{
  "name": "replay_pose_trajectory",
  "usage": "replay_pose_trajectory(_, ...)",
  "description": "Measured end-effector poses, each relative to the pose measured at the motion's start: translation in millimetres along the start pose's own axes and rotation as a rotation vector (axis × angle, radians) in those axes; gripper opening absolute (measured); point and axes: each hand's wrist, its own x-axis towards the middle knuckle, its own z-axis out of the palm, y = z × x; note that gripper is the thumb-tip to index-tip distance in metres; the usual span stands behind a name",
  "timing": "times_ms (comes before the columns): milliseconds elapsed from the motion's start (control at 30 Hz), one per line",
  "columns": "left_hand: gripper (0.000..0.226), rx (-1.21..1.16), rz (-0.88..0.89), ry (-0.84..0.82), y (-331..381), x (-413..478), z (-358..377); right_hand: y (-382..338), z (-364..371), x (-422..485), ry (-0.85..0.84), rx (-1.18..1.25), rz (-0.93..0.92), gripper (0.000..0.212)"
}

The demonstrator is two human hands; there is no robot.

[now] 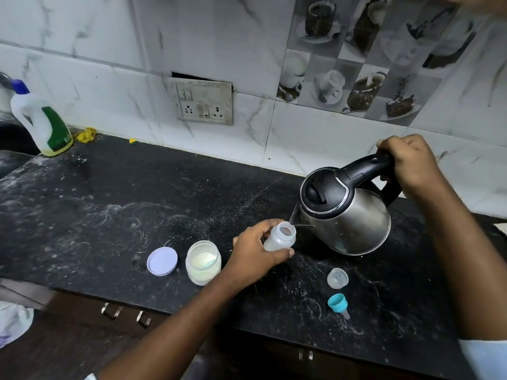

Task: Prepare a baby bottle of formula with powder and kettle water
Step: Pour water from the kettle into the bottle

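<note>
Steel kettle (345, 215) tips in my right hand (408, 163), fingers shut round its handle, spout just over the baby bottle (279, 238) my left hand (258, 253) grips on the surface (137, 193); hot water could miss and burn me.

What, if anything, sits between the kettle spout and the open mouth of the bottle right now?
Nothing visible. The steel kettle with black lid is tilted by the right hand, its spout just above the uncapped translucent plastic baby bottle held in the left hand. The teal nipple ring and clear cap lie aside on the counter.
</note>
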Motion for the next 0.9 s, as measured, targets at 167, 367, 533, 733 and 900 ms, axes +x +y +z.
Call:
replay_pose_trajectory(167,0.065,-0.007,-0.002,0.011,-3,-1,1,29,3,-1,0.137,0.224,0.158,0.034)
replay_pose_trajectory(367,0.051,-0.036,-0.039,0.012,-15,-10,4,86,32,-4,0.340,0.473,0.333,0.026)
replay_pose_trajectory(533,0.052,-0.076,-0.086,0.021,-30,-18,11,125,79,-4,0.468,0.646,0.413,0.019)
replay_pose_trajectory(733,0.052,-0.093,-0.109,0.031,-41,-24,19,152,134,3,0.530,0.745,0.443,0.022)
replay_pose_trajectory(900,0.054,-0.087,-0.119,0.035,-46,-24,24,160,161,11,0.515,0.778,0.493,0.023)
